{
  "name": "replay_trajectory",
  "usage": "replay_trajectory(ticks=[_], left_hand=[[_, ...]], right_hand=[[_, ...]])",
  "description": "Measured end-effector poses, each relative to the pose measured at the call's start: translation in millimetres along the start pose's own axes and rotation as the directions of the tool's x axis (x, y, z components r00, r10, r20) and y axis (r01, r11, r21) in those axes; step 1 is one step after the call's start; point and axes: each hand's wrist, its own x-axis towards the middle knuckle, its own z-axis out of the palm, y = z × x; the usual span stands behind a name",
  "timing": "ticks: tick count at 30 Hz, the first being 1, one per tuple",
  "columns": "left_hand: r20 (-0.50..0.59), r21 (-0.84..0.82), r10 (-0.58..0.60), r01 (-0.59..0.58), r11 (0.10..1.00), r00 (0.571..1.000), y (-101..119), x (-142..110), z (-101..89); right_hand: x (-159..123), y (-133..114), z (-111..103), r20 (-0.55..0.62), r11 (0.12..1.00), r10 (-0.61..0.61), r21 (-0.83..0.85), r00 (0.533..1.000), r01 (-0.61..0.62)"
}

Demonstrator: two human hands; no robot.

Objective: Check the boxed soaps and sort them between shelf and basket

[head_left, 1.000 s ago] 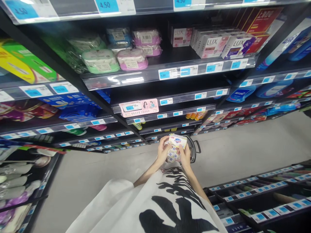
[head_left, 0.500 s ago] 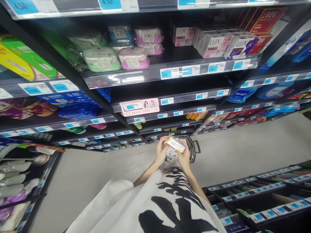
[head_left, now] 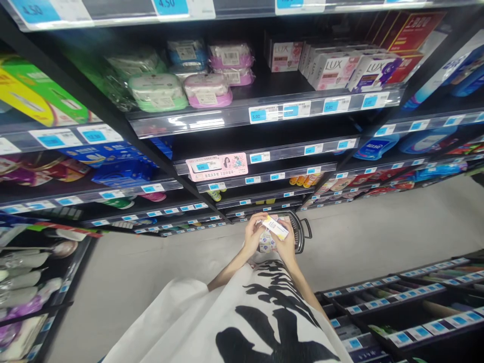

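Low in the middle of the view, my left hand [head_left: 252, 237] and my right hand [head_left: 284, 245] are closed together on a small white and yellow soap box [head_left: 276, 227]. It is tilted, with its narrow yellow side up. Below it, between my hands, lie more small white boxes [head_left: 265, 242]. They sit over a black shopping basket [head_left: 301, 233] standing on the floor in front of the shelves.
Black shop shelves with blue price tags fill the view. The upper shelf holds wet-wipe packs [head_left: 157, 93] and LUX soap boxes [head_left: 335, 70]. A pink label [head_left: 217, 167] hangs on a lower rail. Another shelf unit [head_left: 408, 302] stands at the lower right, across the grey floor [head_left: 378, 232].
The box in my hands has turned from its broad printed face to its narrow yellow side and has sunk a little lower. My hands stayed in place.
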Motion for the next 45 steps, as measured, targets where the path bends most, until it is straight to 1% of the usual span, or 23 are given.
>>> replay_trajectory(ticks=[3,6,8,9,11,13,14,16,18,20,23,25,28,31,33,36,38,39,40,42,43,44,45], left_hand=[[0.003,0.002,-0.067,0.067,0.998,0.998,2.9,0.0,0.0],[0.028,0.003,-0.107,0.107,0.994,0.994,4.9,1.9,-0.3],[0.033,-0.004,-0.109,0.109,0.994,0.993,4.8,3.9,-0.7],[0.035,-0.012,-0.111,0.111,0.994,0.993,4.3,4.8,-0.8],[0.050,-0.019,-0.120,0.121,0.992,0.992,2.8,5.8,-0.3],[0.078,-0.002,-0.140,0.141,0.990,0.987,1.4,5.3,1.2],[0.090,0.013,-0.150,0.149,0.989,0.985,0.8,4.5,2.3],[0.106,0.036,-0.155,0.152,0.988,0.982,0.0,2.5,4.7],[0.109,0.048,-0.147,0.143,0.989,0.983,-0.3,0.9,6.6],[0.106,0.055,-0.146,0.141,0.989,0.984,-0.4,0.4,7.4],[0.111,0.062,-0.157,0.151,0.987,0.981,-1.0,0.9,7.6],[0.113,0.068,-0.157,0.150,0.986,0.981,-2.1,1.3,7.7],[0.093,0.089,-0.165,0.157,0.984,0.982,-4.9,1.5,7.8],[0.072,0.093,-0.192,0.185,0.978,0.979,-7.4,3.3,5.7],[0.047,0.076,-0.204,0.200,0.977,0.978,-8.8,6.4,2.1],[0.019,0.071,-0.232,0.230,0.971,0.973,-11.9,13.4,-6.6],[0.031,0.147,-0.257,0.250,0.957,0.966,-15.5,18.1,-13.7],[0.046,0.210,-0.255,0.240,0.948,0.966,-17.6,20.0,-17.3],[0.070,0.286,-0.231,0.202,0.937,0.970,-19.5,21.4,-20.9],[0.174,0.436,-0.125,0.037,0.899,0.977,-22.1,23.2,-27.7],[0.256,0.495,-0.064,-0.074,0.866,0.964,-22.7,23.9,-30.8],[0.353,0.539,-0.021,-0.185,0.822,0.936,-22.9,24.7,-33.6],[0.451,0.568,-0.007,-0.281,0.773,0.892,-22.6,25.8,-36.1]], right_hand=[[-3.7,-4.7,1.7,0.039,0.980,0.169,0.100,0.985,-0.172],[-4.9,-10.5,2.1,0.075,0.911,0.335,0.228,0.939,-0.343],[-2.0,-12.9,0.7,0.122,0.832,0.432,0.327,0.893,-0.447],[0.4,-13.1,-0.6,0.155,0.776,0.481,0.383,0.863,-0.502],[6.0,-11.2,-4.0,0.237,0.627,0.573,0.490,0.784,-0.606],[10.3,-6.9,-7.7,0.332,0.478,0.625,0.553,0.707,-0.682],[11.4,-4.5,-9.2,0.375,0.423,0.632,0.567,0.679,-0.707],[11.4,-0.3,-11.1,0.439,0.361,0.622,0.574,0.648,-0.735],[10.1,2.1,-11.6,0.462,0.341,0.610,0.581,0.644,-0.739],[9.0,2.5,-11.3,0.456,0.355,0.607,0.577,0.651,-0.736],[9.0,1.8,-10.9,0.435,0.403,0.607,0.552,0.665,-0.730],[9.1,1.9,-10.9,0.436,0.389,0.610,0.562,0.662,-0.729],[8.7,3.5,-10.8,0.444,0.338,0.615,0.599,0.652,-0.726],[8.7,3.9,-10.7,0.424,0.357,0.627,0.588,0.653,-0.726],[8.7,2.5,-10.9,0.393,0.436,0.629,0.536,0.671,-0.723],[7.4,0.1,-11.1,0.322,0.599,0.600,0.426,0.732,-0.678],[4.9,0.9,-10.5,0.254,0.682,0.570,0.383,0.781,-0.623],[3.2,2.4,-10.0,0.210,0.725,0.549,0.363,0.809,-0.586],[1.2,4.6,-9.6,0.169,0.774,0.514,0.331,0.841,-0.540],[-2.3,11.1,-9.3,0.110,0.877,0.404,0.237,0.908,-0.419],[-3.3,15.0,-9.6,0.091,0.919,0.341,0.176,0.936,-0.352],[-3.5,19.3,-10.2,0.081,0.952,0.281,0.106,0.956,-0.288],[-2.7,23.5,-11.1,0.077,0.971,0.233,0.029,0.969,-0.236]])
